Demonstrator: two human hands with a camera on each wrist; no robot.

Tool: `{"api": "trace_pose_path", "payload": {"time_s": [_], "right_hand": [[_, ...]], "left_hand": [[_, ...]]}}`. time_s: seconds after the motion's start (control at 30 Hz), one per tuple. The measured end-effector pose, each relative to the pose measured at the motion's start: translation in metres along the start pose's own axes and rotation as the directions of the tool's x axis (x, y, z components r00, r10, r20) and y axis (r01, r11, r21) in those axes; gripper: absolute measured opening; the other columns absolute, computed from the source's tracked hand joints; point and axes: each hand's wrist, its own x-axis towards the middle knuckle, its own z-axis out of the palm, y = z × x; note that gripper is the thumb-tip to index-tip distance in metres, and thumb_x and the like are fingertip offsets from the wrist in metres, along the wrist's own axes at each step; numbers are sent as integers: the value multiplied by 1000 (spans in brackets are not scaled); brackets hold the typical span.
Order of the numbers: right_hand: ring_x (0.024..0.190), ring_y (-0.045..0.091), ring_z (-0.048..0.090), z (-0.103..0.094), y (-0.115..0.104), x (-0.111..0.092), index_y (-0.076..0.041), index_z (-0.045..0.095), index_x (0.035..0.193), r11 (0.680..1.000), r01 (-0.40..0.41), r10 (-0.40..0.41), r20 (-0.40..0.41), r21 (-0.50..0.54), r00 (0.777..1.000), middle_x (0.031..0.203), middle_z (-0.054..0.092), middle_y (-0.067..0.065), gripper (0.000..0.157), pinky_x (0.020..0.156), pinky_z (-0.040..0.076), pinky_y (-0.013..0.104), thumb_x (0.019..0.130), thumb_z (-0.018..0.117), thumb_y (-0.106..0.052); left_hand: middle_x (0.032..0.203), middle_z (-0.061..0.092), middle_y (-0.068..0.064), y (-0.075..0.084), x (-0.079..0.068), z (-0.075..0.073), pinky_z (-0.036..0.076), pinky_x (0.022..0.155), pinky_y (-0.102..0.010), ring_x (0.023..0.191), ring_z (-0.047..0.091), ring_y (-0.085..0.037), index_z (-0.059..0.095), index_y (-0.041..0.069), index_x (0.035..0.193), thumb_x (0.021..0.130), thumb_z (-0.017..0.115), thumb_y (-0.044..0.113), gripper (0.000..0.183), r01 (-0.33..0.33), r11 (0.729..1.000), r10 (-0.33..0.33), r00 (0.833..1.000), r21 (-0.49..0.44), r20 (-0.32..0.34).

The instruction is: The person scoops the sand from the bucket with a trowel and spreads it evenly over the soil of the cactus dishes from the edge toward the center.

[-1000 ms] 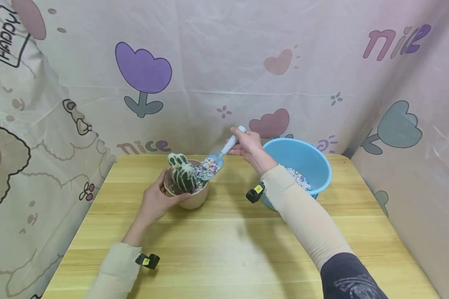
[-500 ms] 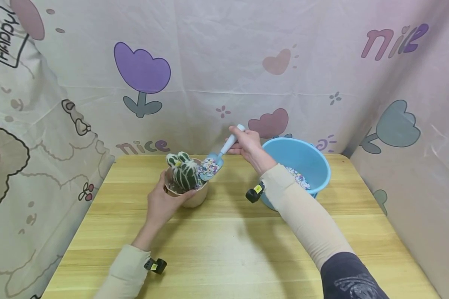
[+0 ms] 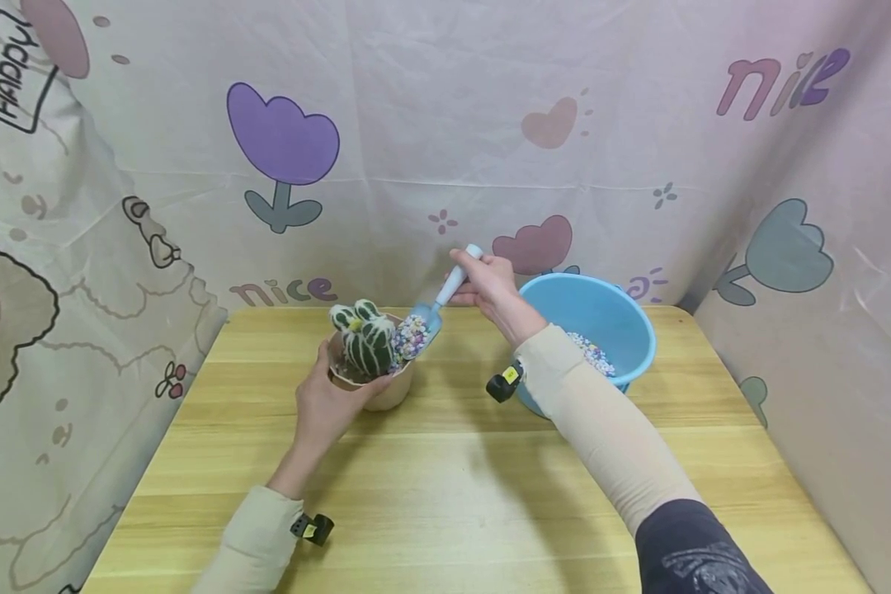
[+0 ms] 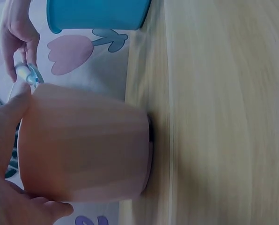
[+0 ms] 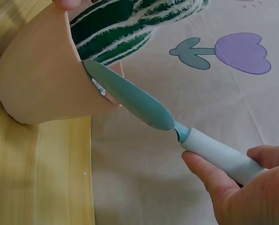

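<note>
My left hand (image 3: 327,404) grips a beige flowerpot (image 3: 390,398) by its rim, thumb on the near side and fingers round the left. A dark green cactus (image 3: 369,346) with white fuzzy ridges stands in it, leaning slightly. The right hand (image 3: 490,285) holds a small blue trowel (image 5: 130,96) by its pale handle, from above right. Its blade slopes down over the pot's right rim, the tip beside the cactus. Colourful little pebbles (image 3: 412,335) lie on the blade. In the left wrist view, the pot's wall (image 4: 88,145) hides most of the cactus and blade.
A blue basin (image 3: 624,309) with more coloured pebbles (image 3: 592,353) stands at the right, partly behind my right forearm. The wooden table (image 3: 431,495) ends at a printed cloth backdrop (image 3: 416,99) just behind the pot.
The left hand has shifted slightly right and up, and the cactus stands a little more upright and turned. The trowel has tipped slightly, with the pebbles lower on its blade.
</note>
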Motion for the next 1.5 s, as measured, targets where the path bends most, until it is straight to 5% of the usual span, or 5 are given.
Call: {"api": "trace_pose_path", "payload": {"time_s": [0.17,0.27,0.57,0.87,1.5], "right_hand": [[64,21,76,-1,1,0,6,60,129,1000,-11,11,-9,-7,1000,78,73,12,41,88,66,54,102,71,-22],[64,22,76,-2,2,0,6,60,128,1000,-12,12,-20,-11,1000,79,73,13,40,87,67,54,102,71,-22],[63,22,77,-4,5,0,3,61,116,1000,-24,24,-28,-7,999,76,73,12,30,87,67,53,101,72,-21],[63,22,77,-6,2,-1,2,59,116,1000,-29,29,-33,8,999,77,74,12,29,83,68,50,101,71,-20],[76,28,81,-5,-6,-4,6,62,130,999,-1,0,-37,-37,999,79,75,11,44,92,66,52,100,73,-24]], "left_hand": [[174,19,-22,-6,6,-17,29,128,-66,158,26,-48,3,10,170,73,90,65,141,62,998,-67,985,34,161],[177,2,-17,-11,13,-29,24,129,-67,159,17,-52,-7,13,169,77,89,60,141,46,999,-51,964,25,261],[177,5,-16,-27,28,-37,23,131,-60,160,18,-48,-2,17,170,77,94,46,136,-38,999,46,926,-28,376],[175,15,-23,-26,32,-31,31,128,-58,158,27,-46,0,21,170,78,94,45,134,-16,997,46,924,-82,380],[167,35,-28,-14,14,-12,42,123,-57,150,44,-46,10,16,171,75,93,56,132,-22,999,28,984,-39,178]]}}
